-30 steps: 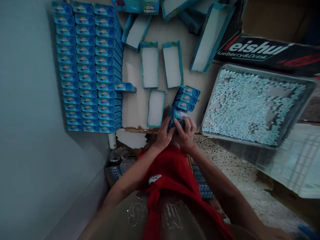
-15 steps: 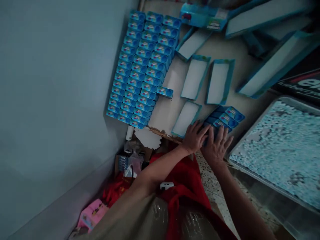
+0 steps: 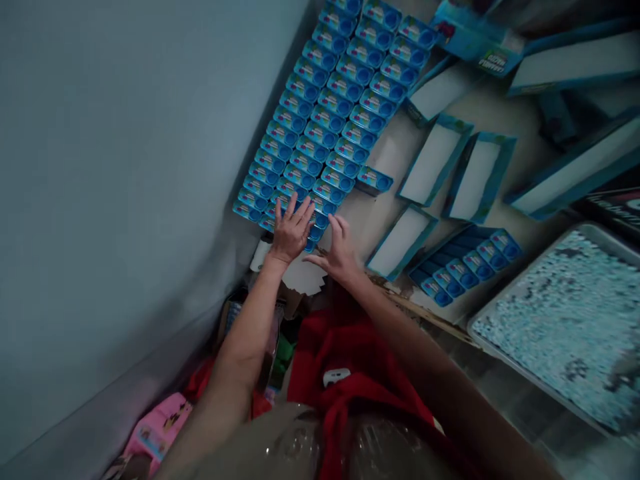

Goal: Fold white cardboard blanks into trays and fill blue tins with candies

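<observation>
Left hand (image 3: 291,235): over the near end of the block, palm down, grip spread with the fingers fanned; I cannot tell whether it touches the boxes or hangs just above them
Right hand (image 3: 341,259): just beside the left, by the block's near right corner; thumb held well away from the fingers, so this grip is spread too
Block of blue boxes (image 3: 340,107): three columns packed close on the table (image 3: 361,215), beside the wall (image 3: 150,147); its near end partly hidden by the left hand
Single blue box (image 3: 376,179): juts out from the block's right side
Row of six blue boxes (image 3: 463,270): near the table's front edge, right of both hands, well apart from the block
Open blue trays (image 3: 430,163): white inside; three lie near the row, with others farther back
Metal tray (image 3: 500,352): right of the row, spread with pale blue pieces (image 3: 565,320)
Red apron (image 3: 320,350): on the person, below the hands
</observation>
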Demonstrator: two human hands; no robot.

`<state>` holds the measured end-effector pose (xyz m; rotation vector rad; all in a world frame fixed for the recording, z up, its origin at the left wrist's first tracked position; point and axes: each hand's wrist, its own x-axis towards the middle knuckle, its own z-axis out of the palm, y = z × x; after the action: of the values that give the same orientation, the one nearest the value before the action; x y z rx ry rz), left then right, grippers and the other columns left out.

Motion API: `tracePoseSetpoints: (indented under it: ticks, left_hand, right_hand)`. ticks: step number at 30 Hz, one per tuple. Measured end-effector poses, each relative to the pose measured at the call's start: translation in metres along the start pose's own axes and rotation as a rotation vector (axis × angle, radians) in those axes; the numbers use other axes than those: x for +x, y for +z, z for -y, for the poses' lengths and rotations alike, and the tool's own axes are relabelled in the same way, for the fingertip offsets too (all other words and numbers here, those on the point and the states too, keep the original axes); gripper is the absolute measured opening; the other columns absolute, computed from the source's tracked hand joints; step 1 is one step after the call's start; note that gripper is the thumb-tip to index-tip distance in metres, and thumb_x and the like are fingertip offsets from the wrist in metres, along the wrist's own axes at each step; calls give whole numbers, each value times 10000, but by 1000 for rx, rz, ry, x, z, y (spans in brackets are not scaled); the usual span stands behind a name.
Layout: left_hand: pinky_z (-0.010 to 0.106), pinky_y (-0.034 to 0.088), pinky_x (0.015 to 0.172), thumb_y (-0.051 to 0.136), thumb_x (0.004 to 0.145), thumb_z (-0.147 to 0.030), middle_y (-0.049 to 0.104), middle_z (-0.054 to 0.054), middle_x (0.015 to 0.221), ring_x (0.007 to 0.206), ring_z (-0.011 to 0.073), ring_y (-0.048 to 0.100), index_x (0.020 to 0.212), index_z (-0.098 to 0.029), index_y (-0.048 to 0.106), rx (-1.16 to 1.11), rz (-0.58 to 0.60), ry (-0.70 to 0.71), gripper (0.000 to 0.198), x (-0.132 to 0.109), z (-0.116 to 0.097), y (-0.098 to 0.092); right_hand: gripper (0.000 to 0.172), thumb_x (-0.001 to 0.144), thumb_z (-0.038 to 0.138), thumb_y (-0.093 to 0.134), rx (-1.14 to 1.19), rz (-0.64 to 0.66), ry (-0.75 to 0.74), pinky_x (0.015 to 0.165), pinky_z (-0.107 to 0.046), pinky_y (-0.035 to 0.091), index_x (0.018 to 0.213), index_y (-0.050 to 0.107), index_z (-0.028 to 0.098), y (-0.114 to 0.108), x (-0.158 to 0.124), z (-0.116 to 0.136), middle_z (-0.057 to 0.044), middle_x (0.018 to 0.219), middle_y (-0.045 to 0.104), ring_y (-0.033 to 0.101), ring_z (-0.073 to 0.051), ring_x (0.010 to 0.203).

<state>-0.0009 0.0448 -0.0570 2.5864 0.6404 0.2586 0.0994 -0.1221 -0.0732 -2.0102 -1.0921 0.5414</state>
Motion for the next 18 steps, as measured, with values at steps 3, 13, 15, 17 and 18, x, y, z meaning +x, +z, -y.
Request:
tracePoseSetpoints:
  ticks: [3,13,15,17,18]
  left_hand:
    - [658,137,1362,388,1125,-458,684,116,1494,1563,318,474,1392,-226,716,-27,-65,-12,482,-10,4,15]
    - [538,372,1298,289,1134,-497,759,176,1305,1447,284,603,1347,-152,688,-185,-201,16,569,-17,18,20]
    - [532,377,1295,287,1132,-509,763,171,1272,1410,274,631,1331,-161,675,-200,-221,-9,558,-15,17,21]
    - [523,383,1290,320,1126,-516,759,162,1263,1378,267,649,1302,-188,672,-223,-253,-13,512,-11,15,20]
    - [520,385,1288,344,1121,-520,754,158,1265,1370,265,651,1295,-203,668,-246,-274,-17,486,-9,13,18]
  right_hand:
    - [1206,822,751,769,-74,-19,16,1246,-630,395,1687,194,139,24,4,1,-275,1591,350,368,-405,1544]
    - [878,926,421,669,-476,88,125,1227,-569,316,1650,365,28,29,20,44,-287,1537,445,393,-398,1455]
    - [753,991,360,572,-496,94,146,1222,-535,312,1640,390,24,32,29,53,-277,1571,445,394,-377,1445]
    - [645,1048,300,456,-513,88,183,1188,-507,340,1645,410,61,37,38,58,-247,1611,439,404,-362,1425]
    - [628,1060,286,426,-518,89,196,1171,-503,351,1656,409,88,39,42,59,-231,1621,440,412,-359,1411]
